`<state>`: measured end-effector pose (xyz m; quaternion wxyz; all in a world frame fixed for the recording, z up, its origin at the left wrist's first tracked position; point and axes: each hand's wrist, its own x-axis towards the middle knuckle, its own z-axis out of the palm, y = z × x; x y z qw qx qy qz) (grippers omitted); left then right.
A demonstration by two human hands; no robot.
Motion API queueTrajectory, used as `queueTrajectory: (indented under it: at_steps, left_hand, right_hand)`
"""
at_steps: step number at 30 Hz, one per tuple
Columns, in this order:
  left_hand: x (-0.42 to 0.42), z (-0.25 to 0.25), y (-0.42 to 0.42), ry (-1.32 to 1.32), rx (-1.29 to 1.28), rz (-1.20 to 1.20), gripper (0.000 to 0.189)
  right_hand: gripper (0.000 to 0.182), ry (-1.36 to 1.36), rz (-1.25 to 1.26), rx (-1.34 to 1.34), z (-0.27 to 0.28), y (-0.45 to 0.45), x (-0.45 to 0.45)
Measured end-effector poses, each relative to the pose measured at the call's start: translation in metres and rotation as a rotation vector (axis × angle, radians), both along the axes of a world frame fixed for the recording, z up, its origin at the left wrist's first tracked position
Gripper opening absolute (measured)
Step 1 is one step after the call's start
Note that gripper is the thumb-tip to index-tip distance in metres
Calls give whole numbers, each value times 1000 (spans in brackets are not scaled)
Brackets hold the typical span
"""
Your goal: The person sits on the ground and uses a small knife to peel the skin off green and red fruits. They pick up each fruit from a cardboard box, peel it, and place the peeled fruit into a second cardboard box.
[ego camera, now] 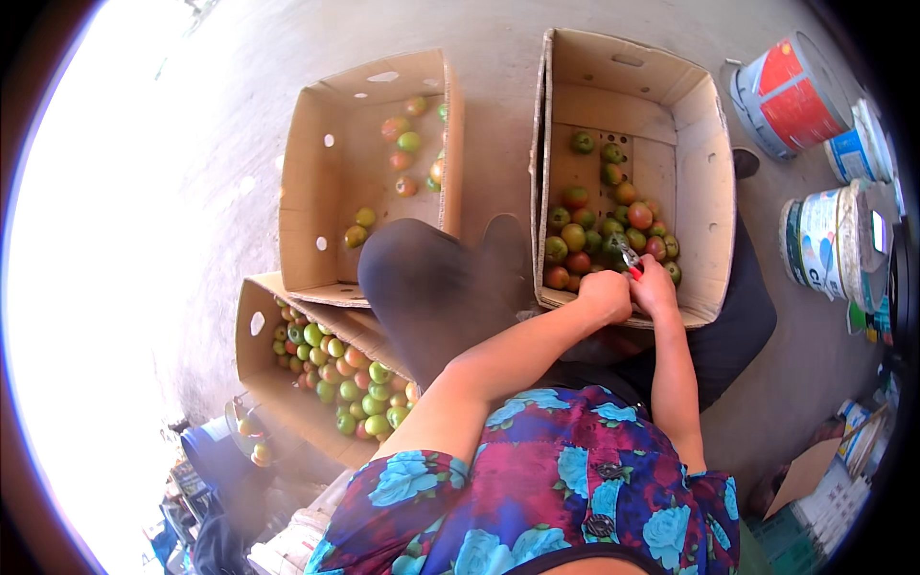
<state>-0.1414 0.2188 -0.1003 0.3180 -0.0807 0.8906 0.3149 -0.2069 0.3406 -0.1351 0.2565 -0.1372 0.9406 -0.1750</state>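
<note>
Over the near edge of the right cardboard box (701,208) both my hands meet. My right hand (652,287) is closed around the red handles of small metal snips (632,262), whose blades point away from me, against a green tomato (614,244). My left hand (606,295) touches the right one from the left with its fingers curled; what lies inside them is hidden. Red, green and mixed tomatoes (573,237) fill the near part of this box's floor, and a few lie farther back.
A second cardboard box (309,187) at the left holds scattered tomatoes. Below it, another cardboard box (266,388) holds many green and reddish tomatoes. Paint buckets (819,241) stand at the right. My knee (410,266) rises between the boxes.
</note>
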Motion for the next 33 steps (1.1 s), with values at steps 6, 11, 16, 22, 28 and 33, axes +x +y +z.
queueTrajectory:
  at_steps: [6, 11, 16, 22, 28, 33]
  left_hand:
    - [0, 55, 0, 99, -26, -192, 31]
    - [34, 160, -29, 717, 118, -108, 37]
    - [64, 220, -137, 1077, 296, 414, 20]
    - [121, 141, -299, 820, 131, 1187, 22]
    - [212, -26, -407, 253, -213, 1256, 40]
    - [224, -67, -409, -200, -371, 860, 46]
  right_hand:
    - [46, -98, -11, 16, -10, 5, -10]
    - [39, -5, -17, -105, 18, -3, 5]
    - [34, 204, 125, -198, 11, 2, 8]
    - [45, 459, 160, -335, 21, 7, 27]
    - [47, 600, 145, -442, 26, 1, 39]
    - [42, 630, 132, -460, 25, 2, 37]
